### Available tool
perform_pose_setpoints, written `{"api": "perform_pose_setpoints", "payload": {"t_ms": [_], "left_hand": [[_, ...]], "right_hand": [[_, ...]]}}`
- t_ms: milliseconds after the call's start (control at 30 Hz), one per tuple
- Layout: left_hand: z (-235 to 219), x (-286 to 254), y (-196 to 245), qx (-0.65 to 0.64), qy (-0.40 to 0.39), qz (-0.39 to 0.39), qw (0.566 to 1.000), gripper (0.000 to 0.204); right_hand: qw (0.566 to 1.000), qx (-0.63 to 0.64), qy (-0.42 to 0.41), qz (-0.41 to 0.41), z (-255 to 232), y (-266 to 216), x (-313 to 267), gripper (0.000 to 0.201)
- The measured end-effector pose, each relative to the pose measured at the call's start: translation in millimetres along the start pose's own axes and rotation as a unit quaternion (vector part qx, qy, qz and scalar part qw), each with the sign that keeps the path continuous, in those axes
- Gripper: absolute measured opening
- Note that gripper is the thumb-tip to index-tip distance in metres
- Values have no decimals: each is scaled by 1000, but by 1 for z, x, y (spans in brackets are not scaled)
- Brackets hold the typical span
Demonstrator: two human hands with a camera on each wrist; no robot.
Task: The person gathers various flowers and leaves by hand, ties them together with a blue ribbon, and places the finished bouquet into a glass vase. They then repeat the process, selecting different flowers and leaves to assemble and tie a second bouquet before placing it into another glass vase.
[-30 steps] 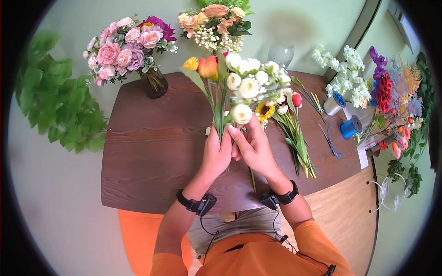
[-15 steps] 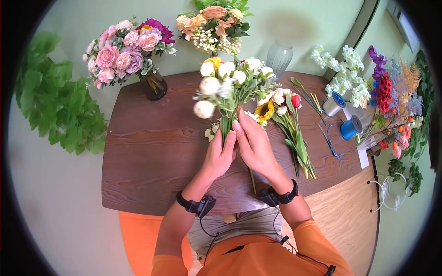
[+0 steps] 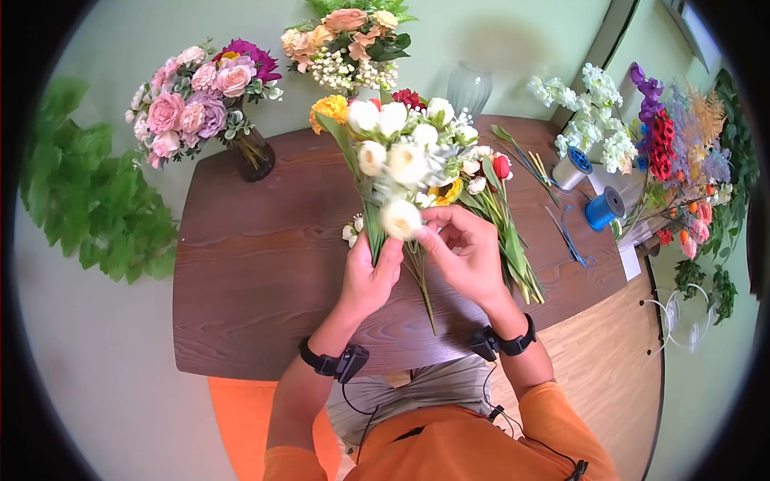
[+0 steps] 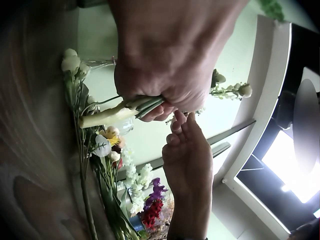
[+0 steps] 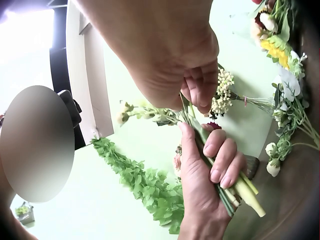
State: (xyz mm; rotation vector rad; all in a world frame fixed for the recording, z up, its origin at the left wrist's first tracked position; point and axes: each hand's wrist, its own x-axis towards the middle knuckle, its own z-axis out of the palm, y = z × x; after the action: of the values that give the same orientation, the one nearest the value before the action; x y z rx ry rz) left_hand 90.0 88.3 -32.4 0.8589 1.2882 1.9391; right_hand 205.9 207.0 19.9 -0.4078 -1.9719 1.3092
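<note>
My left hand (image 3: 370,276) grips a bouquet's green stems (image 5: 245,192) low down, fingers wrapped round them in the right wrist view. Above it fan out white ranunculus-like flowers (image 3: 407,164), an orange-yellow flower (image 3: 330,108) and a dark red bloom (image 3: 409,99). The lowest white flower (image 3: 400,219) hangs just over my left thumb. At its side is my right hand (image 3: 465,256), thumb and forefinger pinching at the flower with the other fingers bent. Behind the hands, a stem with small white blooms (image 3: 350,231) lies on the table.
A bundle of tulips and a sunflower (image 3: 513,240) lies right of the hands. Farther right are a blue ribbon spool (image 3: 603,210), a white spool (image 3: 571,170) and cut blue ribbon (image 3: 568,236). Vases of pink flowers (image 3: 168,112) and a glass vase (image 3: 469,88) stand behind.
The bouquet turned and its blooms swung left, then tilted so the orange-yellow flower shows again at left. My right hand moved from the stems beside the left thumb out to the lowest white flower.
</note>
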Motion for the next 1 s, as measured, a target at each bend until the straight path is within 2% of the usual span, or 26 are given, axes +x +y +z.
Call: {"api": "perform_pose_setpoints", "payload": {"t_ms": [33, 67, 100, 167, 233, 300, 333, 367, 433, 500, 567, 633, 733, 767, 833, 867, 1000], "left_hand": [[2, 0, 1, 1, -2, 0, 1000, 27], [4, 1, 2, 50, 10, 41, 998, 25], [5, 0, 2, 98, 23, 83, 992, 23], [-4, 1, -6, 94, 8, 58, 994, 31], [-6, 2, -10, 126, 0, 87, 988, 33], [-7, 1, -9, 89, -3, 72, 993, 35], [-9, 0, -6, 46, -20, 58, 997, 37], [-9, -1, -3, 3, -36, 44, 998, 40], [-5, -1, 2, -9, -33, 63, 997, 37], [-7, 0, 4, -63, -30, 25, 997, 32], [-5, 3, 4, -47, -24, 55, 997, 30], [-6, 4, 8, -42, -20, 35, 998, 28], [-11, 6, 6, -28, -51, -4, 998, 33], [-11, 6, 6, -28, -50, -4, 998, 33], [-7, 6, 8, -60, -83, -48, 994, 37], [-2, 2, 13, -59, -71, -68, 993, 37], [8, 0, 21, -106, -26, -84, 990, 29]], "right_hand": [[1000, 25, 12, -8, 3, -1, 0, 28], [998, -39, 18, -54, 4, -11, 1, 33], [996, -27, 27, -76, 10, -10, 2, 33], [998, -52, 43, 0, 24, -16, 3, 32], [996, -79, 29, -4, 25, -21, 5, 29], [995, 30, 31, 95, 29, -6, 4, 29], [998, 2, 26, 57, 28, -1, 4, 29], [998, 2, 23, 57, 28, 0, 4, 29], [994, 96, 29, 51, 28, 0, 3, 31], [988, 142, 10, 58, 26, -6, 1, 30], [965, 245, -30, 85, 20, -10, 0, 31], [971, 216, -54, 84, 13, -2, 0, 30], [940, 289, -156, 93, 3, 3, 0, 30], [940, 289, -156, 93, 4, 8, 1, 30], [912, 362, -168, 90, 6, 14, 7, 25], [894, 395, -190, 91, 5, 12, 12, 21], [910, 362, -137, 146, 14, 3, 18, 17]]}}
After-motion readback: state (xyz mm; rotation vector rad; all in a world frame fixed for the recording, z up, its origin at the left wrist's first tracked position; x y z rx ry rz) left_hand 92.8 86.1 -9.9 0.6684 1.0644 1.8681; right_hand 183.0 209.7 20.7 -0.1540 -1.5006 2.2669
